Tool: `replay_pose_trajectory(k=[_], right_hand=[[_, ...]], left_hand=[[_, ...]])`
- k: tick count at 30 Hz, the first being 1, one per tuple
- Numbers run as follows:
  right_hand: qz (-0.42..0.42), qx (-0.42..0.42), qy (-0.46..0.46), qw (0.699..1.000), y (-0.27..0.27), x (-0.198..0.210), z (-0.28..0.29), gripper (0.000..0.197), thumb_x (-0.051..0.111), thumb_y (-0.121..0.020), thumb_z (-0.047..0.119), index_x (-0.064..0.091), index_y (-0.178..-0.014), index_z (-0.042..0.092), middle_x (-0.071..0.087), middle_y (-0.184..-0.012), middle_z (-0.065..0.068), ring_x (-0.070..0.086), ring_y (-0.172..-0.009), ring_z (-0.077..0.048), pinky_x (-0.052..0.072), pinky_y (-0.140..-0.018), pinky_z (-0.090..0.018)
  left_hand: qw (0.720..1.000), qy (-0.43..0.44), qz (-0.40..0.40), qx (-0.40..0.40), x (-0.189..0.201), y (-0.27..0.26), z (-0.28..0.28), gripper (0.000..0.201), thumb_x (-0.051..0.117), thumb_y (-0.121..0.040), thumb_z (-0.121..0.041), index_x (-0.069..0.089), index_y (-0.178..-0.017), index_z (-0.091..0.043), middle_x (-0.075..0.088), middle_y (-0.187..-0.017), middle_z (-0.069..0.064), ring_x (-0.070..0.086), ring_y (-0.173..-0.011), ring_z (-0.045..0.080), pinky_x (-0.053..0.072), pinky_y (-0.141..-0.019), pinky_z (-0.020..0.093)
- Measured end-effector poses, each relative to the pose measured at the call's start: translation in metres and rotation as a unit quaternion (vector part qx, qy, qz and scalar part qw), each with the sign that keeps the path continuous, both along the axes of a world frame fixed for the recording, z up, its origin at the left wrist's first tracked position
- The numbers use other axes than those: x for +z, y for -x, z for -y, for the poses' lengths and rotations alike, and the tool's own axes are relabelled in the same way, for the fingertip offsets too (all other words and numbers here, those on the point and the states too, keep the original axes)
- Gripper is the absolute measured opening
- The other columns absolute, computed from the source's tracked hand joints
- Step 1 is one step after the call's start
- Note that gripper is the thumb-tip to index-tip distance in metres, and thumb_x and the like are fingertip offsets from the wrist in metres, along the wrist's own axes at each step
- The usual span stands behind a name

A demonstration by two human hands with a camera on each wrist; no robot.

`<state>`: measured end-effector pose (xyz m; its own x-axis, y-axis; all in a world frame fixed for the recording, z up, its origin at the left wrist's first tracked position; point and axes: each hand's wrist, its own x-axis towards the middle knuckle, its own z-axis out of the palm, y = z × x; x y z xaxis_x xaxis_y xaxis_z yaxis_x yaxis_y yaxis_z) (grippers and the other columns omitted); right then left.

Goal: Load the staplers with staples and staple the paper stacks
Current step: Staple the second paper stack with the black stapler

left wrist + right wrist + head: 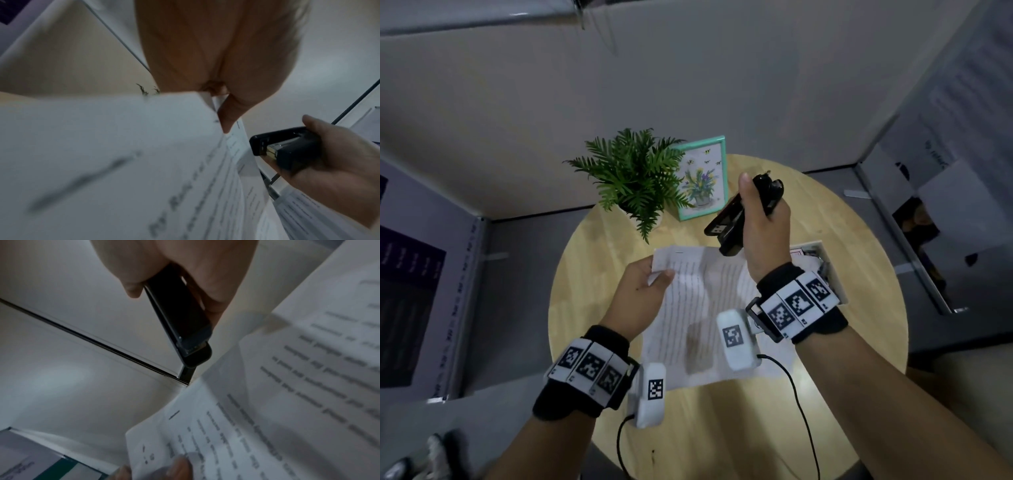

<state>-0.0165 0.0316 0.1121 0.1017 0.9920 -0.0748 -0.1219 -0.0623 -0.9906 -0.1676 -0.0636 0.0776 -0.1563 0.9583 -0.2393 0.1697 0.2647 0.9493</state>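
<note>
My right hand [760,219] grips a black stapler [736,222] above the round wooden table [842,246], its mouth pointing down-left toward the paper. The stapler [285,146] shows its metal staple channel in the left wrist view; the stapler [183,318] points at the paper's edge in the right wrist view. My left hand [643,287] pinches the top left corner of a printed paper stack [698,308] between thumb and fingers. The paper stack [123,162] is lifted at that corner, and the paper stack [277,402] fills the right wrist view's lower right.
A potted fern [633,178] and a teal-framed flower picture [702,178] stand at the table's far side. A shallow white box [822,263] lies at the right behind my right wrist. Grey partition walls surround the table.
</note>
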Motion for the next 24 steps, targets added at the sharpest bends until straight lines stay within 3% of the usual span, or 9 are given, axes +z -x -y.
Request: replay_pose_trajectory(k=[5, 8, 13, 19, 24], right_hand=[[0.063, 0.046, 0.000, 0.997, 0.005, -0.002, -0.001, 0.029, 0.058, -0.090, 0.040, 0.055, -0.068, 0.021, 0.054, -0.062, 0.008, 0.053, -0.057, -0.001, 0.046, -0.062, -0.020], [0.105, 0.050, -0.002, 0.993, 0.005, -0.006, -0.003, 0.032, 0.058, -0.088, 0.045, 0.057, -0.069, 0.020, 0.055, -0.062, 0.007, 0.054, -0.059, -0.006, 0.047, -0.063, -0.024], [0.155, 0.029, -0.018, 0.987, 0.004, -0.008, -0.005, 0.038, 0.058, -0.087, 0.047, 0.049, -0.058, 0.024, 0.050, -0.053, 0.010, 0.047, -0.048, 0.000, 0.042, -0.055, -0.017], [0.163, -0.006, -0.030, 0.986, 0.006, -0.007, -0.010, 0.041, 0.059, -0.086, 0.048, 0.046, -0.055, 0.026, 0.050, -0.053, 0.008, 0.049, -0.053, -0.010, 0.044, -0.057, -0.030], [0.168, -0.026, -0.037, 0.985, 0.007, -0.010, -0.011, 0.041, 0.060, -0.085, 0.049, 0.046, -0.054, 0.026, 0.049, -0.051, 0.009, 0.047, -0.049, -0.008, 0.041, -0.055, -0.027]], left_hand=[[0.999, 0.006, 0.033, 0.009, -0.002, -0.017, 0.002, 0.029, 0.048, -0.096, -0.001, 0.069, -0.096, -0.021, 0.076, -0.082, -0.012, 0.071, -0.079, 0.000, 0.051, -0.068, 0.010], [0.999, 0.001, 0.034, 0.008, -0.002, -0.024, 0.002, 0.026, 0.047, -0.097, -0.003, 0.069, -0.098, -0.018, 0.075, -0.090, -0.005, 0.072, -0.083, 0.006, 0.054, -0.072, 0.014], [0.999, -0.001, 0.043, 0.014, -0.004, -0.029, -0.002, 0.025, 0.047, -0.097, -0.004, 0.069, -0.101, -0.015, 0.076, -0.095, 0.002, 0.073, -0.087, 0.016, 0.058, -0.077, 0.025], [0.998, -0.022, 0.056, 0.004, -0.004, -0.036, -0.004, 0.031, 0.047, -0.097, -0.001, 0.069, -0.098, -0.023, 0.076, -0.087, -0.011, 0.072, -0.086, 0.009, 0.056, -0.076, 0.019], [0.997, -0.036, 0.069, -0.004, -0.003, -0.043, -0.004, 0.029, 0.046, -0.097, 0.000, 0.068, -0.105, -0.017, 0.075, -0.094, -0.009, 0.071, -0.091, 0.007, 0.054, -0.078, 0.016]])
